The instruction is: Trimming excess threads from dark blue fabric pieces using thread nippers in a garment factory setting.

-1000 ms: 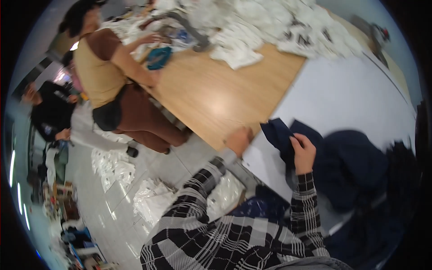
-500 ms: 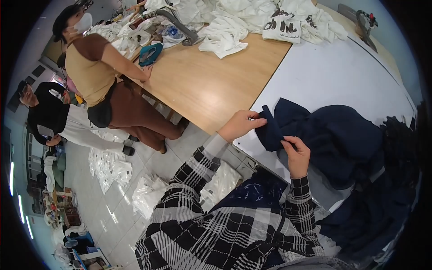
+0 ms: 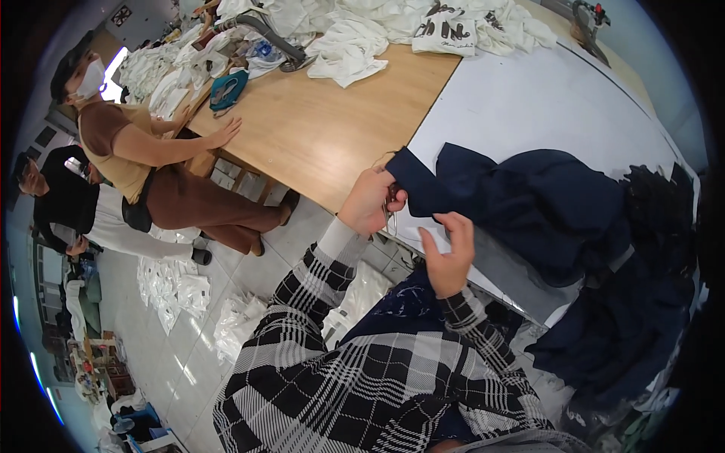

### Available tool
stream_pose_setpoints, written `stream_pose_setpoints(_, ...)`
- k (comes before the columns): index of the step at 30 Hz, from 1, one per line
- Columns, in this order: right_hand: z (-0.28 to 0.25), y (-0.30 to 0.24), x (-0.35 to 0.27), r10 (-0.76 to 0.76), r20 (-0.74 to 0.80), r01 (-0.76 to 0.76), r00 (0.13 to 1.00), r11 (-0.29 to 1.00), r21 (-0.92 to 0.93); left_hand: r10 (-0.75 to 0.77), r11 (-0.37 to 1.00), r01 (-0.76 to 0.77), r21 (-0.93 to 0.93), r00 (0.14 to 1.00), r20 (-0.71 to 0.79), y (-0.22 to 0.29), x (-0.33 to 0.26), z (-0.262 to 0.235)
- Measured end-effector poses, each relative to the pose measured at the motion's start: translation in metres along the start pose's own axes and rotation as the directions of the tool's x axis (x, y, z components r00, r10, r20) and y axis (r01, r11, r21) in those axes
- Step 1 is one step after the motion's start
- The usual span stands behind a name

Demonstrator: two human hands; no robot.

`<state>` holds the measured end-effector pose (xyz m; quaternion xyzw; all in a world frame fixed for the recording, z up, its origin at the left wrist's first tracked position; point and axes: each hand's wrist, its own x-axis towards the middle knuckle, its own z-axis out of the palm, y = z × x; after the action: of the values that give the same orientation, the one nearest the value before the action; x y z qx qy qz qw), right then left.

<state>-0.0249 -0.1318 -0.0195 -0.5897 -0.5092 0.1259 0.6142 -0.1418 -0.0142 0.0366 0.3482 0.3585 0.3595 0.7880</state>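
A dark navy garment (image 3: 544, 211) lies bunched on the white part of the table, its narrow flap stretched out to the left. The fingers of my left hand (image 3: 366, 202) are closed at the end of that flap. A thin metal thing also shows at those fingers, too small to make out. Close to the flap's lower edge, my right hand (image 3: 451, 257) has its thumb and fingers apart and nothing between them. Both my sleeves are black-and-white plaid.
White clothes (image 3: 347, 49) are heaped along the table's far side, near a teal cloth item (image 3: 229, 90). A person in brown trousers (image 3: 200, 204) stands left of the wooden tabletop (image 3: 325, 113). Plastic-wrapped white packs (image 3: 174, 291) lie on the floor. Black fabric (image 3: 657, 204) hangs right.
My left hand has drawn the flap's end leftward and up. My right hand has come off the fabric and opened. The person at the table has lifted a hand off it.
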Motion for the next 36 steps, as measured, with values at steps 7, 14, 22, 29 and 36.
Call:
stream_pose_setpoints(7,0.020,0.019,0.040,-0.237,0.035,0.240,0.971,0.963,-0.119,-0.175,0.922,0.155,-0.355,0.984,-0.023,-0.004,-0.013,-0.001)
stream_pose_setpoints(14,0.008,0.004,0.090,0.080,0.339,-0.158,0.937,0.966,0.207,0.415,0.907,-0.342,0.245,0.822,-0.390,0.000,-0.026,-0.041)
stream_pose_setpoints(22,0.012,-0.019,0.092,-0.125,0.348,0.098,0.929,0.991,0.093,0.114,0.924,-0.142,0.355,0.989,0.099,0.040,-0.062,-0.010)
stream_pose_setpoints(29,0.010,-0.017,0.088,-0.176,0.347,0.166,0.921,0.984,0.059,0.043,0.897,-0.106,0.429,0.987,0.153,0.036,-0.053,-0.005)
stream_pose_setpoints(36,0.009,-0.021,0.085,-0.095,0.354,0.060,0.930,0.992,0.108,0.285,0.684,-0.332,0.650,0.941,0.181,0.023,-0.057,-0.005)
